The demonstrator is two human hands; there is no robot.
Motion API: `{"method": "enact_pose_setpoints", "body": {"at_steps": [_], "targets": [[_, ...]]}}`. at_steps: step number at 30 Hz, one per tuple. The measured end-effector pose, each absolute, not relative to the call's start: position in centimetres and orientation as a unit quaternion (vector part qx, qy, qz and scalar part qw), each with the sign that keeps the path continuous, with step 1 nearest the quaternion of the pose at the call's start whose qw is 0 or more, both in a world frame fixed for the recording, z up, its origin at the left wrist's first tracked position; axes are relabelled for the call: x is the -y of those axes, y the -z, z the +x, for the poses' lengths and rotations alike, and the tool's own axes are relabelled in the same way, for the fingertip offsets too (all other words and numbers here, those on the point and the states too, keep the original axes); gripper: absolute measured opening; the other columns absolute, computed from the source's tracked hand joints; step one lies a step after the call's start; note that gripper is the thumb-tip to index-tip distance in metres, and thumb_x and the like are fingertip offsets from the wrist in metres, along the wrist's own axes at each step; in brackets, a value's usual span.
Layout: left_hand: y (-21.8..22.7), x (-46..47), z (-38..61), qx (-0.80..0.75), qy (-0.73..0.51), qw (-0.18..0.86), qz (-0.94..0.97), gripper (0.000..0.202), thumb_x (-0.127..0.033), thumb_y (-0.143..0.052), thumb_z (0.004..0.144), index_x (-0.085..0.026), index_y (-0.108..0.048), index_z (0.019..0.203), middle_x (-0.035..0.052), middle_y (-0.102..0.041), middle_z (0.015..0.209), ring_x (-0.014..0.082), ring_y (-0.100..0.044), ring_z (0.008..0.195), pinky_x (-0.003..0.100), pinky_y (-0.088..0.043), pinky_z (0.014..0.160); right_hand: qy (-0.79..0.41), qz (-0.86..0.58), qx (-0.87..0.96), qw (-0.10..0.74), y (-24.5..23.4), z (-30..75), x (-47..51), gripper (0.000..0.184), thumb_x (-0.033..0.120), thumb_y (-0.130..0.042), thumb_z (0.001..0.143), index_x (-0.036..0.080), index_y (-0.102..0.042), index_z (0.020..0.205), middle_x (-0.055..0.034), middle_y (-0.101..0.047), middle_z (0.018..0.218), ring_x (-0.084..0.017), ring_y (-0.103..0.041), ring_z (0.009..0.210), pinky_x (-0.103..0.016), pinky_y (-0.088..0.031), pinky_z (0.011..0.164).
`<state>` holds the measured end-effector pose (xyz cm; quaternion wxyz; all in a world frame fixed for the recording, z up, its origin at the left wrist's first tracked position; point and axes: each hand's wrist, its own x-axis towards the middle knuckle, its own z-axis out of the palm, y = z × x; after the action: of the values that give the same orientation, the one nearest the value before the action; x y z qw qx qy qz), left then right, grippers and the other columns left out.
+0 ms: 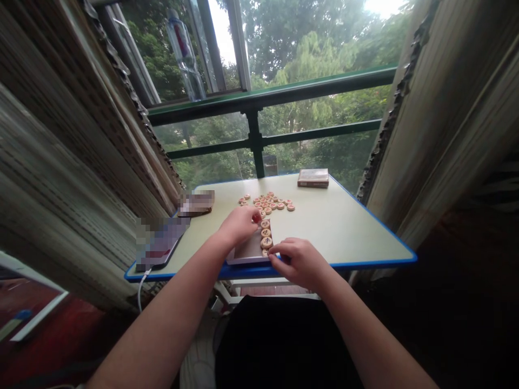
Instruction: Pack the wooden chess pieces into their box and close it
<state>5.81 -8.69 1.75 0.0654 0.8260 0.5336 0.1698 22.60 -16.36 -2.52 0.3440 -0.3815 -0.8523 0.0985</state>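
A row of round wooden Chinese chess pieces [266,242] lies along the right side of a shallow open box [248,249] at the table's near edge. My left hand [242,222] reaches over the box, fingers curled together at the row's far end; what they hold, if anything, is hidden. At the near end, the thumb and forefinger of my right hand [299,262] close on the nearest piece, which is partly covered. Beyond my left hand, several more chess pieces [270,203] lie in a loose cluster.
The pale table [336,232] has a blue edge. A flat brown box [313,178] lies at its back right. On the left are a blurred tablet-like device [164,246] with a white cable [141,292] and a blurred item [198,203]. A plastic bottle [186,59] stands by the window.
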Motion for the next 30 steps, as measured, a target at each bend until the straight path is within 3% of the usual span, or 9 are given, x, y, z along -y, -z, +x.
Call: {"method": "enact_pose_setpoints", "body": {"at_steps": [6,10,16,22,25,30], "targets": [[-2.6,10.0,6.2,-0.612,-0.102,0.114,0.776,0.019,-0.016,-0.054,0.06,-0.015,-0.068,0.073,0.004,-0.067,0.069,0.0158,-0.059,0.063,0.022,-0.041,0.055,-0.096,-0.384,0.851,0.346,2.6,22.5,16.3,0.019,0.023,-0.05,0.079,0.018,-0.069,0.076,-0.0018,-0.06,0.061,-0.011,-0.051,0.059,-0.022,-0.037,0.06],[-3.0,11.7,5.7,-0.585,-0.069,0.16,0.792,0.015,-0.017,-0.054,0.06,-0.014,-0.067,0.068,0.0028,-0.066,0.063,0.0153,-0.058,0.059,0.022,-0.039,0.052,-0.096,-0.382,0.85,0.35,2.7,22.5,16.2,0.021,0.024,-0.05,0.08,0.019,-0.07,0.076,-0.0025,-0.062,0.061,-0.011,-0.052,0.059,-0.021,-0.037,0.059],[-3.2,12.3,3.9,-0.539,-0.219,0.194,0.79,0.015,-0.022,-0.054,0.067,-0.015,-0.066,0.073,0.0028,-0.068,0.073,0.0153,-0.061,0.069,0.023,-0.045,0.063,-0.121,-0.377,0.837,0.378,2.7,22.6,16.0,0.021,0.025,-0.052,0.079,0.019,-0.071,0.077,-0.0028,-0.063,0.061,-0.01,-0.054,0.057,-0.021,-0.039,0.059],[-2.0,8.9,1.6,-0.592,-0.387,0.163,0.688,0.018,-0.022,-0.053,0.069,-0.013,-0.065,0.079,0.0067,-0.069,0.08,0.0162,-0.063,0.074,0.025,-0.048,0.069,-0.185,-0.416,0.811,0.368,2.3,22.5,16.0,0.022,0.027,-0.051,0.079,0.017,-0.071,0.079,-0.0043,-0.066,0.066,-0.012,-0.055,0.058,-0.022,-0.042,0.06],[-1.4,6.2,0.9,-0.594,-0.4,0.167,0.678,0.021,-0.017,-0.052,0.069,-0.013,-0.065,0.085,0.0073,-0.069,0.086,0.0159,-0.063,0.077,0.025,-0.049,0.073,-0.24,-0.435,0.785,0.369,1.7,22.5,15.6,0.023,0.029,-0.051,0.078,0.016,-0.07,0.079,-0.0046,-0.067,0.069,-0.013,-0.057,0.06,-0.023,-0.043,0.059],[-1.5,2.1,0.9,-0.578,-0.32,0.208,0.721,0.021,-0.017,-0.056,0.068,-0.013,-0.068,0.085,0.0076,-0.07,0.084,0.0173,-0.063,0.076,0.025,-0.049,0.071,-0.295,-0.436,0.773,0.353,-0.7,21.8,11.9,0.025,0.03,-0.051,0.077,0.016,-0.068,0.088,-0.0032,-0.066,0.071,-0.012,-0.055,0.06,-0.022,-0.042,0.056]]}}
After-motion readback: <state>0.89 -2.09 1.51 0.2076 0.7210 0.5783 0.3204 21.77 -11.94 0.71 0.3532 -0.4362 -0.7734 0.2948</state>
